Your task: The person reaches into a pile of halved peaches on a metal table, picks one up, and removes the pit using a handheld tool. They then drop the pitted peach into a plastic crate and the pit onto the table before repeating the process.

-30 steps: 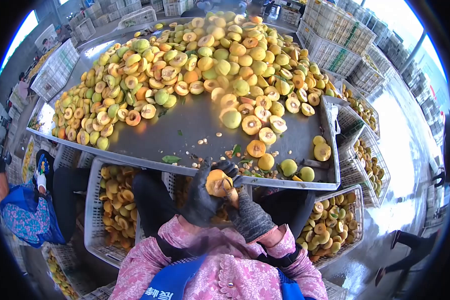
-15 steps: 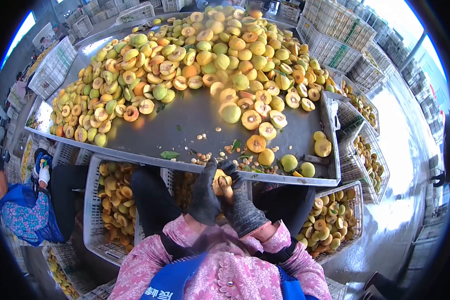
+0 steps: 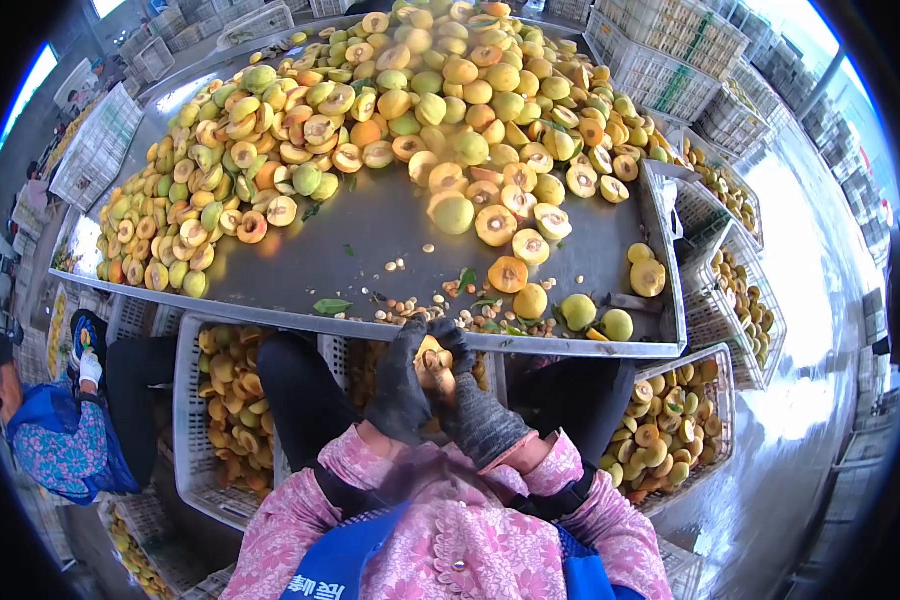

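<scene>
Close to the tray's near edge, my left hand (image 3: 400,385), in a dark glove, is closed round a yellow-orange fruit piece (image 3: 431,352). My right hand (image 3: 478,415), in a grey and black glove, is pressed against the left one. Its fingers are closed round something with a tan, rounded end (image 3: 436,372) that touches the fruit; what this is I cannot make out. Beyond the hands, small pits and scraps (image 3: 455,312) lie on the metal tray (image 3: 370,235). A big heap of halved and whole fruit (image 3: 440,110) covers the tray's far part.
Crates of cut fruit stand below the tray at the left (image 3: 232,500) and right (image 3: 725,440). More crates (image 3: 660,80) are stacked behind at the right. A person in a blue apron (image 3: 60,440) sits at the far left. A wet floor (image 3: 790,400) stretches along the right.
The fruit in my hands has been turned, and less of it shows between my fingers. My hands have drawn closer together. The view has shifted slightly.
</scene>
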Tool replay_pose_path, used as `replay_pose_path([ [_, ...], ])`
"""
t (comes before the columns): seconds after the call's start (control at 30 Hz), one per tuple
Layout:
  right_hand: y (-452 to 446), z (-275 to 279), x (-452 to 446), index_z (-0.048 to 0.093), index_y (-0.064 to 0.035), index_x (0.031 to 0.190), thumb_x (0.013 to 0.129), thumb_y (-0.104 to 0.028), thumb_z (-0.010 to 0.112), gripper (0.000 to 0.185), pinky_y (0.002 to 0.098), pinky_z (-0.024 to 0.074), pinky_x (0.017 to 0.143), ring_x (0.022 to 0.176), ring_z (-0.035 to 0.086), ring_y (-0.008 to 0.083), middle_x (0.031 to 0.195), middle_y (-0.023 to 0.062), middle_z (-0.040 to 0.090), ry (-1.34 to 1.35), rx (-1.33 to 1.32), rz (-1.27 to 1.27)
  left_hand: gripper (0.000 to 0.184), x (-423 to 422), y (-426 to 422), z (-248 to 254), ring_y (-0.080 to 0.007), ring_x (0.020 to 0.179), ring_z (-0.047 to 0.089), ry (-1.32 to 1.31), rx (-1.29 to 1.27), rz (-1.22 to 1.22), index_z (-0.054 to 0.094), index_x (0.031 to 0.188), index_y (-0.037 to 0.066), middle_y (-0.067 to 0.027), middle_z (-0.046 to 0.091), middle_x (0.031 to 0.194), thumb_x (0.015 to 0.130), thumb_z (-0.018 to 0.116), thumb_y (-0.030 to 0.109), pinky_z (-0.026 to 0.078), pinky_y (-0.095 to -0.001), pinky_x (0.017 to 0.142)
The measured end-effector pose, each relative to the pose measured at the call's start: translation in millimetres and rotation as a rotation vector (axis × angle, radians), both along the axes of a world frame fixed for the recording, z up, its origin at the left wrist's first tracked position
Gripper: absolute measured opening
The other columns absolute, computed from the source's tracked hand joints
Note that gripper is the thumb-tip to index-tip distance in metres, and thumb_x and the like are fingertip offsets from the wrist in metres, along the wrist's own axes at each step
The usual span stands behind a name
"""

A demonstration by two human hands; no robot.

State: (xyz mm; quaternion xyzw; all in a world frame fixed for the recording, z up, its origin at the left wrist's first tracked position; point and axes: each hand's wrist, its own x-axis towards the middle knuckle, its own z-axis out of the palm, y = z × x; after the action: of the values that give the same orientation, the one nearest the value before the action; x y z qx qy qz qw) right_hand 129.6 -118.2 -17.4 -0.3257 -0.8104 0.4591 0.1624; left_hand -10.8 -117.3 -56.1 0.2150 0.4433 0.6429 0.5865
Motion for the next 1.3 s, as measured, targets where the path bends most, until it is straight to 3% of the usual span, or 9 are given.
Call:
replay_pose_path([
  [0.2, 6.9, 4.1, 6.4, 0.047, 0.0018, 0.109, 0.081, -0.005, 0.056, 0.03, 0.0369, 0.0445, 0.071, 0.079, 0.054, 0.03, 0.088, 0.0167, 0.055, 0.03, -0.013, 0.094, 0.031, -22.5, -7.0, 15.7, -0.0239, 0.082, 0.062, 1.199, 0.502, -0.071, 0.054, 0.104, -0.004, -0.0126, 0.063, 0.091, 0.087, 0.054, 0.023, 0.05, -0.0368, 0.077],
  [0.27, 5.1, -25.8, 8.4, 0.049, 0.0016, 0.1, 0.081, -0.009, 0.059, 0.023, 0.0363, 0.0451, 0.068, 0.076, 0.056, 0.0284, 0.082, 0.0151, 0.057, 0.102, 0.327, 0.191, 0.032, -31.7, -7.8, 5.3, -0.0243, 0.082, 0.062, 1.2, 0.488, -0.199, 0.054, 0.105, -0.004, -0.0132, 0.064, 0.09, 0.085, 0.057, 0.02, 0.05, -0.0376, 0.077],
  [0.37, 8.7, -11.9, 17.1, 0.049, 0.0011, 0.098, 0.082, -0.013, 0.061, 0.024, 0.0366, 0.0456, 0.065, 0.072, 0.057, 0.0274, 0.077, 0.0149, 0.058, -0.037, -0.279, 0.082, 0.031, -29.3, -9.3, 11.5, -0.0232, 0.081, 0.062, 1.217, 0.5, -0.18, 0.054, 0.107, -0.004, -0.0135, 0.064, 0.089, 0.085, 0.057, 0.018, 0.05, -0.0366, 0.076],
  [0.67, 6.5, -7.2, 16.8, 0.051, -0.0009, 0.103, 0.084, -0.018, 0.062, 0.028, 0.0332, 0.046, 0.062, 0.071, 0.059, 0.0195, 0.082, 0.0082, 0.059, 0.125, -0.327, 0.146, 0.03, -16.2, -13.8, -11.5, -0.0207, 0.081, 0.062, 0.725, 0.169, -0.131, 0.054, 0.11, -0.005, -0.0134, 0.063, 0.093, 0.092, 0.044, 0.017, 0.051, -0.0329, 0.075],
  [0.83, -1.9, 12.2, 9.6, 0.051, -0.0031, 0.107, 0.086, -0.019, 0.061, 0.028, 0.0255, 0.045, 0.056, 0.069, 0.056, 0.0119, 0.083, 0.004, 0.057, 0.365, -1.187, -0.063, 0.031, -10.2, -14.0, 2.8, -0.0205, 0.083, 0.061, 1.018, 0.189, -0.033, 0.055, 0.104, -0.003, -0.0132, 0.061, 0.097, 0.095, 0.041, 0.023, 0.051, -0.0319, 0.075],
  [0.97, 0.0, 7.1, 14.2, 0.051, -0.0043, 0.108, 0.085, -0.015, 0.062, 0.028, 0.0206, 0.0432, 0.05, 0.061, 0.054, 0.0084, 0.081, 0.0019, 0.057, 0.42, -1.53, -0.052, 0.034, 2.9, -10.4, 23.1, -0.0218, 0.085, 0.06, -0.059, 0.018, -0.048, 0.052, 0.107, -0.002, -0.0116, 0.06, 0.094, 0.094, 0.043, 0.029, 0.051, -0.0352, 0.078],
  [1.2, -11.1, 17.4, 16.5, 0.052, -0.008, 0.101, 0.085, -0.018, 0.062, 0.022, 0.021, 0.0372, 0.04, 0.047, 0.047, 0.0079, 0.066, 0.0006, 0.052, 0.589, -1.471, -0.137, 0.037, 5.3, -18.8, 36.4, -0.023, 0.086, 0.06, 0.345, 0.196, -0.049, 0.047, 0.116, -0.001, -0.0115, 0.059, 0.096, 0.088, 0.055, 0.023, 0.051, -0.0356, 0.083],
  [1.23, -7.4, 12.6, 21.3, 0.052, -0.0092, 0.104, 0.085, -0.017, 0.061, 0.023, 0.0204, 0.0387, 0.042, 0.05, 0.048, 0.0075, 0.069, 0.0006, 0.052, 0.622, -1.512, -0.08, 0.021, -9.3, -18.8, 56.3, -0.0206, 0.087, 0.062, 1.12, 0.435, 0.102, 0.052, 0.107, -0.003, -0.0099, 0.062, 0.092, 0.088, 0.047, 0.005, 0.05, -0.0313, 0.081],
  [1.3, 0.9, 3.0, 33.1, 0.052, -0.0117, 0.11, 0.086, -0.016, 0.06, 0.026, 0.0191, 0.0416, 0.046, 0.054, 0.051, 0.0067, 0.074, 0.0007, 0.054, 0.684, -1.598, 0.047, 0.02, -47.7, -24.9, 51.5, -0.0215, 0.083, 0.063, 0.6, 0.162, 0.125, 0.054, 0.104, -0.002, -0.0104, 0.064, 0.089, 0.085, 0.048, -0.001, 0.051, -0.0318, 0.079],
])
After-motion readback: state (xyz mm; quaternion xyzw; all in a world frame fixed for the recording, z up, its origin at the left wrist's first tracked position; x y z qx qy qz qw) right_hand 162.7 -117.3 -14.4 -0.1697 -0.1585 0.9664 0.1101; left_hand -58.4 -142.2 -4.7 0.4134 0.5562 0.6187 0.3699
